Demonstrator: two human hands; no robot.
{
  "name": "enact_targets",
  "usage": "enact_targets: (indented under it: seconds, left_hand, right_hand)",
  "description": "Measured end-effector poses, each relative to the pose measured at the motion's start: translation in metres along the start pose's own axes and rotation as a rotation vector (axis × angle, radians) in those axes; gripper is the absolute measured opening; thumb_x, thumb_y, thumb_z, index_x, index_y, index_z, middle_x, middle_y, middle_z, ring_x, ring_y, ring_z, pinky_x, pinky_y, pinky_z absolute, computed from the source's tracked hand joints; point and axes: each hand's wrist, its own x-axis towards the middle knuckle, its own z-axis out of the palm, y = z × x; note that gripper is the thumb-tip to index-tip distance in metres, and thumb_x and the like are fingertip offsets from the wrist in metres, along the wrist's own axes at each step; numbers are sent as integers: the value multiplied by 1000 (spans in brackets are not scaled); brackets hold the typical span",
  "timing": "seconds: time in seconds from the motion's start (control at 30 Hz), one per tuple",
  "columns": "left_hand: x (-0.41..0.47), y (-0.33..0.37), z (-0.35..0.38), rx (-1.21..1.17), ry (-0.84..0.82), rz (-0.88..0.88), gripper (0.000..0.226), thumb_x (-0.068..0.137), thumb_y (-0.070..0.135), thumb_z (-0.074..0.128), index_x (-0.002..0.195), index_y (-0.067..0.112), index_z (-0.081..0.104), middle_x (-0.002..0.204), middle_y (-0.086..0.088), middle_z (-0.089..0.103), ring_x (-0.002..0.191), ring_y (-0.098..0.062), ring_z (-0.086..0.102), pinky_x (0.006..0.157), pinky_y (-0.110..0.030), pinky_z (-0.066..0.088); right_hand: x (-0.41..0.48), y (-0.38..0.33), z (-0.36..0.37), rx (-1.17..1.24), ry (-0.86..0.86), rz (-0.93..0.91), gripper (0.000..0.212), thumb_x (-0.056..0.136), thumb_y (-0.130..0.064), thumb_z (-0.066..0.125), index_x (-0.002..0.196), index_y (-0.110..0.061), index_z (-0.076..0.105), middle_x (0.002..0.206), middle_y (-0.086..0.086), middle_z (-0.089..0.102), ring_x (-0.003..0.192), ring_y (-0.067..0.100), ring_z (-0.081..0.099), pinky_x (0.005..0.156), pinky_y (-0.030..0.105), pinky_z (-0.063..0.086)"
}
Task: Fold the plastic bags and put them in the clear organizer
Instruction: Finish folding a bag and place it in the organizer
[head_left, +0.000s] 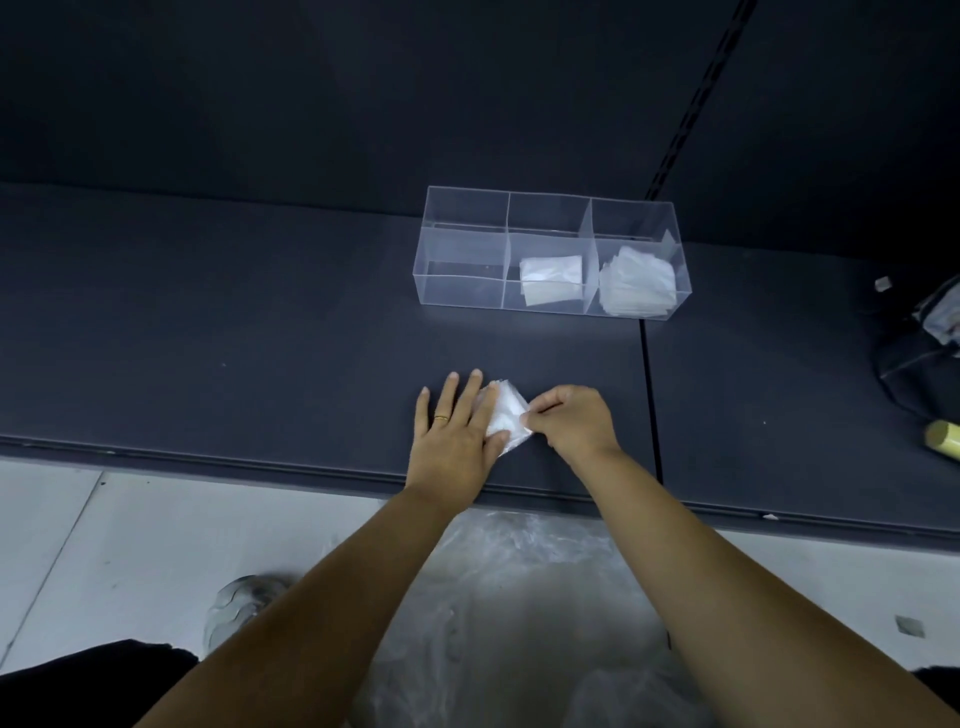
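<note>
Surface: dark shelf (260, 312).
Plastic bag (506, 413): small folded packet on shelf, between both hands.
Left hand (457, 436): flat, straight fingers pressing its left side.
Right hand (571, 421): grip pinches its right corner.
Clear organizer (462, 291): beyond the bag, slightly right; right hand nearer.

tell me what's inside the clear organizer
In the clear organizer, the left compartment shows nothing; the middle holds a folded bag, the right a stack of folded bags. The stack hides its lower bags, so no count.
</note>
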Motion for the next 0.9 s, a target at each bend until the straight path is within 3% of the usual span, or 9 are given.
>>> enact_targets:
  seconds: [0.2,0.3,0.43,0.53,0.6,0.67,0.8,0.83,0.9]
  left_hand:
    - [1,-3,1,-11,-69,-50,81,82,70,-9,150,27,-16,160,1,-15,146,-23,-18,115,-49,-15]
    - [0,-7,-2,5,-101,-47,89,76,76,-9,149,26,-19,159,0,-19,145,-24,-21,114,-50,-16]
    - [0,-7,-4,4,-103,-46,88,78,76,-4,149,25,-19,160,-1,-18,145,-25,-21,113,-50,-16]
    - [-3,-3,-3,-6,-100,-79,90,78,76,-4,149,24,-20,159,-2,-19,145,-26,-21,112,-51,-17]
    - [-5,2,-3,-19,-103,-125,92,77,76,-5,148,21,-21,159,-2,-21,144,-26,-22,112,-51,-16]
    - [-6,5,-4,-56,-113,-162,91,82,76,6,149,19,-20,159,-2,-21,144,-25,-23,113,-52,-15]
    - [-2,0,-23,-465,-109,-219,98,83,68,48,153,18,2,161,4,-4,147,-16,-13,116,-43,-13]
    - [1,-2,-32,-635,-101,-246,98,81,64,57,153,18,10,161,4,7,148,-15,-5,118,-41,-7]
    - [10,-9,-54,-1022,-147,-297,92,78,53,70,150,21,23,152,5,32,141,-13,25,116,-32,20]
  right_hand:
    - [-20,17,17,-335,186,-209,25,75,-32,77,94,-21,63,98,-3,54,95,14,50,86,32,40]
    - [-24,26,20,-396,260,-283,16,83,-27,72,95,-21,64,103,-1,55,100,17,50,84,29,27]
    - [-23,29,21,-403,324,-317,8,91,-12,59,93,-17,66,101,2,57,99,22,53,81,30,28]
    - [-24,24,25,-386,331,-250,17,97,-24,52,96,-16,67,103,2,55,102,21,50,83,32,28]
    - [-25,19,28,-388,303,-200,17,90,-34,61,93,-18,65,101,-3,49,100,15,43,87,34,29]
    - [-25,13,28,-354,242,-185,14,82,-30,70,87,-19,63,96,-7,48,94,10,42,85,33,34]
    - [-20,-3,11,58,-8,-165,19,79,-6,72,74,-18,58,75,-5,59,70,10,55,63,20,44]
    - [-19,-7,4,109,-59,-184,22,78,-2,72,71,-18,58,71,-4,59,64,9,52,60,19,43]
    - [-15,-16,-11,125,-160,-238,24,77,-1,74,70,-18,58,67,-3,59,59,7,48,58,17,41]
